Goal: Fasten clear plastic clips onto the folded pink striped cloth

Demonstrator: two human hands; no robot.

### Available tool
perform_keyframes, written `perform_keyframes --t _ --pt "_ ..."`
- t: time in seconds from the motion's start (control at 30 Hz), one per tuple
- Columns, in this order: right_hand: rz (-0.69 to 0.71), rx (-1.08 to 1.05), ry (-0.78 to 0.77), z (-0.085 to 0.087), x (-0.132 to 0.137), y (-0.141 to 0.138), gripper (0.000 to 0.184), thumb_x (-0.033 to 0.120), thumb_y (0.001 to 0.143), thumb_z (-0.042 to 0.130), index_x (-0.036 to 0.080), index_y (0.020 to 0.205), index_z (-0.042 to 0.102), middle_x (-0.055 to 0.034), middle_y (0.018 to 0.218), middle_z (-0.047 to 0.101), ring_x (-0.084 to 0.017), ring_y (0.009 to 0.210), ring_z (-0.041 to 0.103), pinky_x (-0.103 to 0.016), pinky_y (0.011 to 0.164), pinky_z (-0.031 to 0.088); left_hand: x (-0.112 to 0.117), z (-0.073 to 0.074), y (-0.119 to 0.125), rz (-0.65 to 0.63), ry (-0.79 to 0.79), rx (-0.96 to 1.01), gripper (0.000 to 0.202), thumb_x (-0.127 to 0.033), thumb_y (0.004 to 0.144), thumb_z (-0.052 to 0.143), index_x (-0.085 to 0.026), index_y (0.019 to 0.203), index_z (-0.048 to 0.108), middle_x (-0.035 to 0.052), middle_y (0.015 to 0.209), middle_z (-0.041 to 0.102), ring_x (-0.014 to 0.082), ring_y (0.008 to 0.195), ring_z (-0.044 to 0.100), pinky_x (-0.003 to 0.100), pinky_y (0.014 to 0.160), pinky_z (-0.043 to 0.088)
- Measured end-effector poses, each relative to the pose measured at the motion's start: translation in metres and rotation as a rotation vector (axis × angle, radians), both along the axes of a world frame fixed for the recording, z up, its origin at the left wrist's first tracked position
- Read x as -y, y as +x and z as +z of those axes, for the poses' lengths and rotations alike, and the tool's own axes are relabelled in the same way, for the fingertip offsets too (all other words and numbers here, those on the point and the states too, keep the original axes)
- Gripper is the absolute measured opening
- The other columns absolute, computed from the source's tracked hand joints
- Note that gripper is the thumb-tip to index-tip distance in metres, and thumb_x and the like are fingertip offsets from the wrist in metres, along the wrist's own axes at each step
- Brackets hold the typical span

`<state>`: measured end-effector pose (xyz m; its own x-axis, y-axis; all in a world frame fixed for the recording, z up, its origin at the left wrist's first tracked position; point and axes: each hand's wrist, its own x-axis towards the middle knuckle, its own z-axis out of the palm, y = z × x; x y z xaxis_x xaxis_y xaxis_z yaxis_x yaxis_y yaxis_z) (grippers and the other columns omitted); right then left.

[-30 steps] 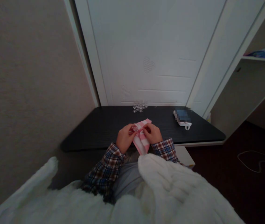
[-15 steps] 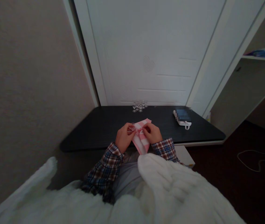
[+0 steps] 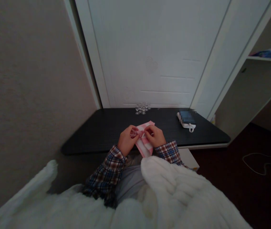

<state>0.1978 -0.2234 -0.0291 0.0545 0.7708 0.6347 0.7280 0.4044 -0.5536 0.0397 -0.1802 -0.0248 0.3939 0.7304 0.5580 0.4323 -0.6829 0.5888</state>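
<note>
My left hand [image 3: 126, 142] is closed around a small clear glass cup [image 3: 134, 132], held just above the near edge of the black table [image 3: 97, 133]. My right hand [image 3: 155, 136] pinches a pink and white striped cloth [image 3: 144, 146] and presses it against the cup. The cloth hangs down between both hands towards my lap. Both wrists wear plaid sleeves.
Several small clear glasses [image 3: 143, 108] stand in a cluster at the table's far edge by the white door [image 3: 154, 51]. A white device with a blue top [image 3: 186, 120] lies at the right of the table. White fluffy fabric [image 3: 173, 190] covers my lap. A cable [image 3: 257, 165] lies on the floor.
The cup has sunk slightly into my left hand and the cloth has been drawn closer over it. Both hands stay in about the same place.
</note>
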Motion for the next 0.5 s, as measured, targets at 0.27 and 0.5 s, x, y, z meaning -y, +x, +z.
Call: perform_keyframes --t 0.27,0.5 --pt "0.083 0.012 0.033 0.0036 0.0029 -0.0013 0.009 0.023 0.080 0.051 0.018 0.080 0.058 -0.0020 0.078 0.060 -0.013 0.069 0.055 -0.024 0.065 0.044 -0.0003 0.0006 -0.0008 -0.057 -0.036 -0.002 0.019 -0.026 0.075 0.055 -0.020 0.093 0.054 0.0014 0.085 0.063 0.0150 0.077 0.060 0.027 0.070 0.048" --pt "0.133 0.039 0.013 0.0072 0.0042 -0.0031 0.009 0.024 0.080 0.052 0.018 0.079 0.059 -0.0023 0.080 0.059 -0.012 0.068 0.054 -0.024 0.066 0.045 0.0005 0.0006 -0.0009 -0.058 -0.017 0.002 0.017 -0.022 0.073 0.056 -0.020 0.090 0.055 0.0015 0.085 0.063 0.0153 0.077 0.061 0.028 0.071 0.049"
